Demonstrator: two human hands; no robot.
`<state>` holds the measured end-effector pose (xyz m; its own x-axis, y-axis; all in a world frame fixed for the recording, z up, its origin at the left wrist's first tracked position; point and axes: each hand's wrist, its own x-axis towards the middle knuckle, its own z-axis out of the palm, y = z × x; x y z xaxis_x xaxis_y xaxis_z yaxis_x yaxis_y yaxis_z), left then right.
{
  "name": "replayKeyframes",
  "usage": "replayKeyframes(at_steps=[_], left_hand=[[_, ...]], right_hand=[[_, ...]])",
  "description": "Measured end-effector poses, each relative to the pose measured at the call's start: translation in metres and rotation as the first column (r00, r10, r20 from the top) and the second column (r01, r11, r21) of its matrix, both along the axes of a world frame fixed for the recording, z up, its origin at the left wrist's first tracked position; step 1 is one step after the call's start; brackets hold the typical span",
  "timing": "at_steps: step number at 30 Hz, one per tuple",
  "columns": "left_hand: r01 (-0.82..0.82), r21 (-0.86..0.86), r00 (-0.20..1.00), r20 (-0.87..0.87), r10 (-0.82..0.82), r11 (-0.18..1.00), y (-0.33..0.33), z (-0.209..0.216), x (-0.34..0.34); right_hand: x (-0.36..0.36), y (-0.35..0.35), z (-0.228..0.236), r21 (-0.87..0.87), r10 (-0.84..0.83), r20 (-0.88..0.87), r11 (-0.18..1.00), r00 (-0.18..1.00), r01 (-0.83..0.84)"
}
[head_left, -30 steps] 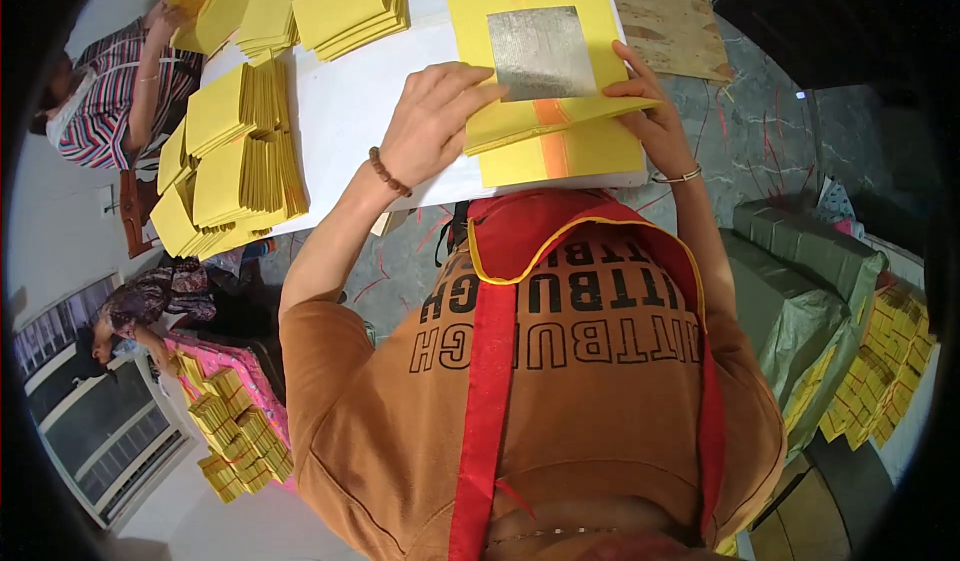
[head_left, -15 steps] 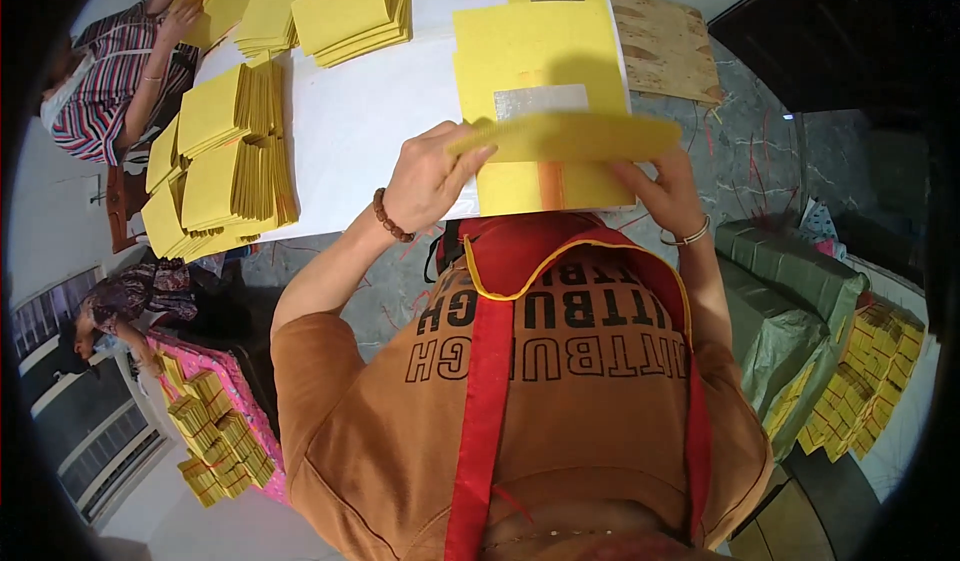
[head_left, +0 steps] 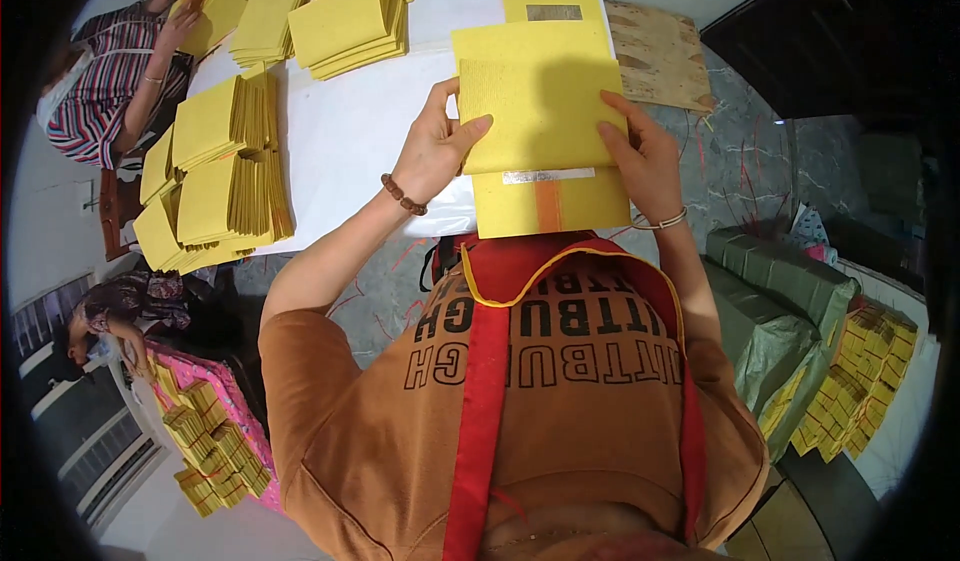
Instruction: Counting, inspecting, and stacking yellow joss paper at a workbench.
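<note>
a workshop: yellow paper stacks, co-workers

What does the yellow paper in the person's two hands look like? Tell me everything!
The yellow rectangular paper piece looks matte, with fine ribbed lines and a dark shadow across it. It's spread fairly flat, above the white table's near right part. The left hand holds its left edge, thumb on top; the right hand holds its right edge. Beyond its near edge show a silvery strip and an orange band. I can't tell if it's several layers.
</note>
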<state>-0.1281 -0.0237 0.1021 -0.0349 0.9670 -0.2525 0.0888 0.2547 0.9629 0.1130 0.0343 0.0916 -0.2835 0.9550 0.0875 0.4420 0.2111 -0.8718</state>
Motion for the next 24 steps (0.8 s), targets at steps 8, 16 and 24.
replayKeyframes(at_steps=[8, 16, 24], left_hand=[[-0.056, -0.005, 0.994, -0.092, 0.055, 0.998, -0.002, 0.010, -0.002], [0.637, 0.405, 0.518, -0.855, 0.024, 0.656, -0.016, 0.028, 0.032], [0.693, 0.235, 0.344, -0.939, -0.026, 0.681, -0.018, 0.009, 0.033]], right_hand=[[-0.004, 0.002, 0.006, 0.019, -0.025, 0.061, 1.000, 0.998, 0.024], [-0.003, 0.000, 0.003, 0.058, -0.026, 0.089, 0.998, 0.996, 0.021], [-0.003, -0.020, 0.007, 0.343, -0.097, 0.362, 0.939, 0.927, -0.036]])
